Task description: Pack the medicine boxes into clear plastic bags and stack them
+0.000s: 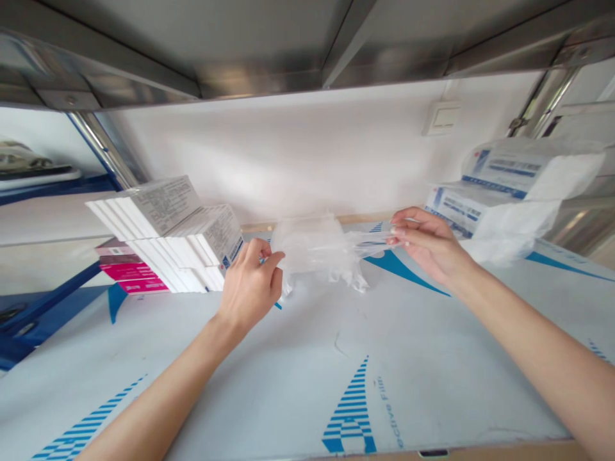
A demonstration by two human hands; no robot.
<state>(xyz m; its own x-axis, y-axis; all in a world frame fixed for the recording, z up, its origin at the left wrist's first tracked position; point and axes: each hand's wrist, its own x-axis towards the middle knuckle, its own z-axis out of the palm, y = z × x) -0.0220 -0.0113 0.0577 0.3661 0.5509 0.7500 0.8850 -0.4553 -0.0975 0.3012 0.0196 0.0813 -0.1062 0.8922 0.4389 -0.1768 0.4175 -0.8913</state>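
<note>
A bundle of clear, crinkled plastic bags (312, 246) lies on the film-covered shelf near the back wall. At its right end, my right hand (425, 246) pinches the stretched plastic between thumb and fingertips, drawing it out into thin folds. My left hand (254, 275) is closed at the left end of the bundle, its fingers curled against the plastic; the exact grip is partly hidden. Loose, crumpled ends of plastic hang toward the front of the bundle.
White boxes (166, 205) are stacked to the left, beside pink boxes (137, 275). Plastic-wrapped packs (500, 173) stand on the right. A metal shelf (269, 45) hangs low overhead. A wall switch (442, 118) is at the back.
</note>
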